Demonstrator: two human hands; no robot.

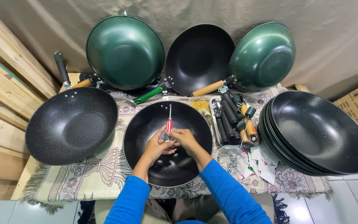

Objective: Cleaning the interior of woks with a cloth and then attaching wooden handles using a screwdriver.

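Observation:
A black speckled wok (pixel 146 128) without a handle lies in front of me on a patterned cloth. Both my hands meet over its middle. My left hand (pixel 157 145) and my right hand (pixel 185 139) together grip a screwdriver (pixel 169 120) with a red handle and metal shaft. The shaft points away from me toward the wok's far rim, where small holes show. Blue sleeves cover both my forearms.
Another black wok (pixel 71 124) with a dark handle lies at left. A stack of black woks (pixel 320 132) stands at right. Two green woks (pixel 125 52) (pixel 264 56) and a black one (pixel 199 56) lean against the back. A tray of handles (pixel 233 118), loose screws (pixel 232 164), wooden planks (pixel 1 83).

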